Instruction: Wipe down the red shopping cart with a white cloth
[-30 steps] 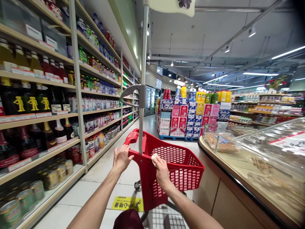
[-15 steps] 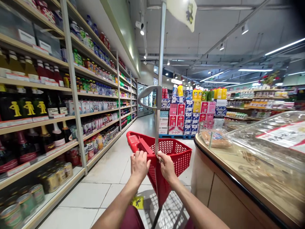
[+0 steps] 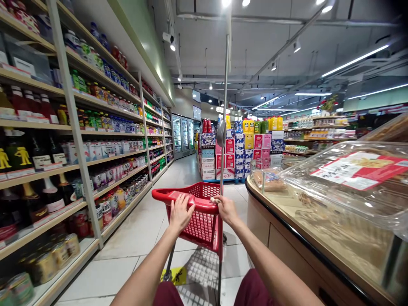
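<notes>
A red plastic shopping cart (image 3: pixel 199 225) with a perforated basket stands just in front of me. My left hand (image 3: pixel 181 212) lies over its red handle bar, fingers curving across the top. At the right corner of that bar, my right hand (image 3: pixel 228 210) is closed around the rim beside the metal pole (image 3: pixel 225 85). A small whitish bit (image 3: pixel 214 199) shows at the right fingertips; I cannot make out what it is. Higher on the pole sits a grey loop grip (image 3: pixel 221 134), seen nearly edge-on.
Shelves of bottles and cans (image 3: pixel 105 153) run along the left. A counter (image 3: pixel 274 229) with clear-lidded food trays (image 3: pixel 338 208) borders the right. Stacked drink cartons (image 3: pixel 229 155) stand ahead, glass-door fridges (image 3: pixel 183 131) behind. A yellow floor sticker (image 3: pixel 178 275) lies under the cart.
The cart has swung round, its handle bar now lying crosswise before me and the grey loop turned edge-on. Both hands have stayed on it. My view has shifted right.
</notes>
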`<state>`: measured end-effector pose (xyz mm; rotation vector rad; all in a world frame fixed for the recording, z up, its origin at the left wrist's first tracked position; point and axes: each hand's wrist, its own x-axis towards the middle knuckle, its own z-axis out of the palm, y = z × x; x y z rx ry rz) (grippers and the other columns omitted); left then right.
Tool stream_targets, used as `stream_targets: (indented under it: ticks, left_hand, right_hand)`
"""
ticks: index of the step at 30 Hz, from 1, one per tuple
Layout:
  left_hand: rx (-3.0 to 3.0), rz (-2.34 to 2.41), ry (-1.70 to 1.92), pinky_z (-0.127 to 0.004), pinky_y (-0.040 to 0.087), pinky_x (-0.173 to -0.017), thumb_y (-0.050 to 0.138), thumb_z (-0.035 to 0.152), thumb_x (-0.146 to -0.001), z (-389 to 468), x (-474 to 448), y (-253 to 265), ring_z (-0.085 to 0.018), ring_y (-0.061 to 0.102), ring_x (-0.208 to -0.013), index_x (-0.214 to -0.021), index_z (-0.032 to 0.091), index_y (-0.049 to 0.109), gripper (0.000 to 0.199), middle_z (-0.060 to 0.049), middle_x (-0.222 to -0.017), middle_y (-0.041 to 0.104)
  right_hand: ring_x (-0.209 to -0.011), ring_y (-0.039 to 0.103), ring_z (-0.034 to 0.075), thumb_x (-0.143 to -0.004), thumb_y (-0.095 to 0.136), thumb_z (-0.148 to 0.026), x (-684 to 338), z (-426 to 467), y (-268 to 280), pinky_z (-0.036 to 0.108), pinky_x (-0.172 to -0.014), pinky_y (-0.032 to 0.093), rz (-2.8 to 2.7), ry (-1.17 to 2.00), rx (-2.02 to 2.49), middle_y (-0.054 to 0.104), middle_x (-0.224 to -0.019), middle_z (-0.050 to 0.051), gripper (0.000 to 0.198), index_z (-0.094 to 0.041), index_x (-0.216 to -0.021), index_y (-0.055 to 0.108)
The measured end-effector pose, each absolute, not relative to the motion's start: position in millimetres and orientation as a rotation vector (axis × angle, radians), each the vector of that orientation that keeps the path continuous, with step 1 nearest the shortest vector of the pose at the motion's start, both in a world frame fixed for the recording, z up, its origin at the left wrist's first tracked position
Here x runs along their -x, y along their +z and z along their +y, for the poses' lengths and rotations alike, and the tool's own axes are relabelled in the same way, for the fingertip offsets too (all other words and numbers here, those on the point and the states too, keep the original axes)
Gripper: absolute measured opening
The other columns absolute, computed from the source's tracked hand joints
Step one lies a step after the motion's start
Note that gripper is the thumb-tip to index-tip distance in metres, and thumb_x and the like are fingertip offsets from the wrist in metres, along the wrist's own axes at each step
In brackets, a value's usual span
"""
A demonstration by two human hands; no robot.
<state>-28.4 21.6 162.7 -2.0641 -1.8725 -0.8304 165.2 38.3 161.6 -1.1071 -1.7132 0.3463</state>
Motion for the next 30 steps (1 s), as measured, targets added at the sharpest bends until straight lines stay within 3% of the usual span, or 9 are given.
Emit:
stream_targets:
  ticks: [5, 11, 16, 18, 22, 27, 30]
  left_hand:
    - [2.171, -1.728, -0.785, -0.051, 0.016, -0.106, 0.043, 0.031, -0.077, 11, 27, 159, -0.021, 0.028, -0.129, -0.125, 0.021, 0.041, 0.049, -0.007, -0.137, 0.039]
    - [1.956, -2.014, -0.788, -0.057, 0.017, -0.103, 0.047, 0.025, -0.067, 2, 55, 163, -0.027, 0.019, -0.132, -0.128, 0.016, 0.036, 0.062, -0.009, -0.141, 0.031]
    - [1.931, -1.997, -0.783, -0.057, 0.015, -0.104, 0.045, 0.022, -0.066, -7, 52, 159, -0.027, 0.018, -0.132, -0.129, 0.017, 0.034, 0.064, -0.008, -0.14, 0.032]
    - [1.923, -1.978, -0.779, -0.054, 0.016, -0.105, 0.044, 0.019, -0.066, -11, 52, 158, -0.026, 0.019, -0.132, -0.13, 0.017, 0.032, 0.065, -0.008, -0.14, 0.033]
    - [1.892, -1.976, -0.756, -0.055, 0.017, -0.105, 0.043, 0.018, -0.065, -17, 49, 158, -0.026, 0.019, -0.131, -0.131, 0.015, 0.031, 0.068, -0.01, -0.14, 0.033]
    - [1.857, -1.96, -0.693, -0.056, 0.017, -0.104, 0.044, 0.02, -0.065, -22, 38, 157, -0.027, 0.019, -0.132, -0.132, 0.014, 0.03, 0.068, -0.01, -0.14, 0.031]
    - [1.885, -1.912, -0.627, -0.053, 0.019, -0.104, 0.042, 0.019, -0.065, -25, 37, 157, -0.024, 0.02, -0.132, -0.132, 0.014, 0.029, 0.068, -0.01, -0.141, 0.031]
  right_hand:
    - [-0.086, 0.06, 0.016, -0.069, 0.039, -0.005, -157, 27, 179, 0.026, -0.078, 0.045, -2.014, 0.179, 0.899, 0.067, -0.092, 0.003, 0.038, -0.02, -0.092, 0.065]
    - [-0.073, 0.06, 0.015, -0.074, 0.036, -0.003, -156, 27, 180, 0.023, -0.068, 0.044, -1.948, 0.094, 1.272, 0.066, -0.077, 0.005, 0.031, -0.017, -0.075, 0.064]
    - [-0.104, 0.051, 0.018, -0.079, 0.036, -0.001, -115, 15, 173, 0.029, -0.09, 0.039, -1.986, -0.076, 0.986, 0.059, -0.11, 0.007, 0.039, -0.018, -0.106, 0.058]
    - [-0.105, 0.05, 0.018, -0.08, 0.037, -0.002, -124, 15, 173, 0.029, -0.092, 0.038, -1.982, -0.068, 1.005, 0.06, -0.109, 0.006, 0.037, -0.018, -0.105, 0.059]
    - [-0.088, 0.057, 0.018, -0.082, 0.035, -0.005, -144, 17, 174, 0.03, -0.082, 0.043, -1.872, -0.034, 1.195, 0.064, -0.088, 0.008, 0.031, -0.015, -0.088, 0.063]
    - [-0.11, 0.047, 0.019, -0.083, 0.037, -0.006, -103, 7, 168, 0.033, -0.095, 0.035, -1.959, -0.153, 1.009, 0.058, -0.11, 0.009, 0.034, -0.017, -0.107, 0.058]
    - [-0.106, 0.048, 0.019, -0.083, 0.038, -0.007, -116, 8, 167, 0.032, -0.094, 0.036, -1.964, -0.146, 0.974, 0.059, -0.107, 0.007, 0.032, -0.019, -0.104, 0.059]
